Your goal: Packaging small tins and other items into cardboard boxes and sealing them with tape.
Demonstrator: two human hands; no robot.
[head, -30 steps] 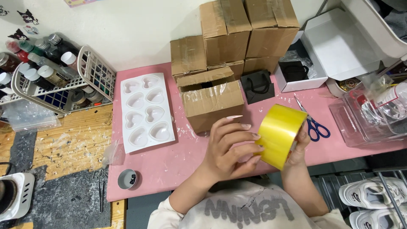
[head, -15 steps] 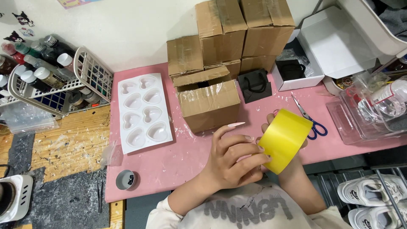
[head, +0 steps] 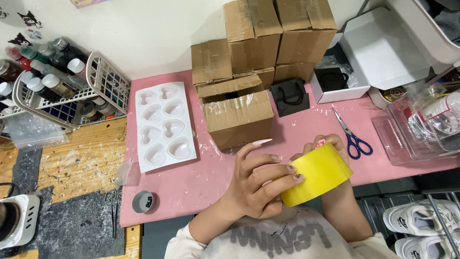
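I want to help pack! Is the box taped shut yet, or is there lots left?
Not yet. Several cardboard boxes at the back already look taped shut. Right now the left hand picks at the yellow tape roll while the right hand holds it. No strip is pulled out. The front box is untaped, with one flap raised.

Left hand and right hand: long pale-pink pointed nails. Cream sleeves pushed up, cream top with grey print at 6 o'clock.
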